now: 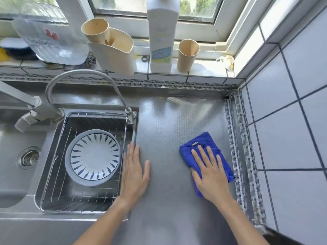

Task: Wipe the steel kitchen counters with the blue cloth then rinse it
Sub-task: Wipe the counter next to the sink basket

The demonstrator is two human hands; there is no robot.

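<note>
I logged the steel counter [169,121] as hemmed on two sides: tiled wall [292,121] along its right edge, tiled window sill [123,75] along the back, and the sink [10,156] rim closing it on the left. Open room lay mostly in the middle and toward the back corner, bare textured steel from the hands up to the sill. The blue cloth [203,144] sat bunched on the counter's right part, just beside the wall-side raised strip, not touching the back edge. My right hand [210,175] lay flat on top of it, palm down, fingers straight and slightly spread, pointing away and a little left; that grip was pressing, not curled round anything. My left hand [134,167] rested flat on bare steel, fingers together and straight, thumb out to the right, little-finger side along the sink rim; grip fully loose, nothing in it. Both forearms came in from the near edge. In the sink a wire basket [99,114] held a patterned plate [94,156]; the faucet [85,73] arched above. A white bottle [160,36] and beige cups [187,53] stood on the sill.
</note>
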